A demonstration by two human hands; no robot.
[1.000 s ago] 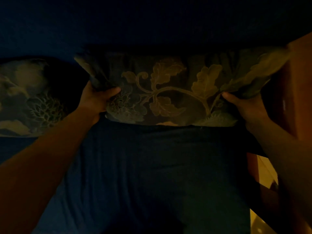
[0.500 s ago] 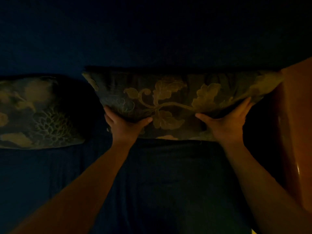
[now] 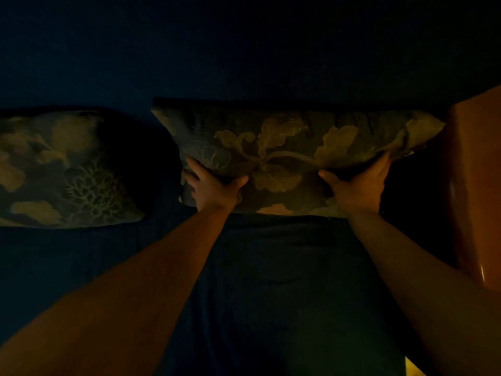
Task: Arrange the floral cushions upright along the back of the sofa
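Both hands press a dark fabric cushion printed with pale leaves and curling stems [image 3: 284, 147] against the deep blue upholstered back of the sofa [image 3: 244, 50]. The left hand [image 3: 211, 188] grips the cushion's lower left part, thumb spread toward the middle and fingers [image 3: 189, 183] wrapped at its left end. The right hand [image 3: 357, 185] cups its lower right part, fingers [image 3: 385, 164] reaching up under the sagging top half. Held low like this, the soft filling folds forward over the hands, so the grip seems meant to push the base back into the crease where the seat meets the back and make the cushion stand.

The cushion sits at the right end of the dark blue seat [image 3: 284, 280], its right corner just beside the glossy orange-brown wooden armrest [image 3: 474, 185], which leaves little room to slide that way. A second floral cushion with a pale coral-like print [image 3: 67, 169] leans at the left part of the seat's back edge, apart from the held one by a dark gap. That gap is the free room for shifting leftward. The front of the seat lies bare.
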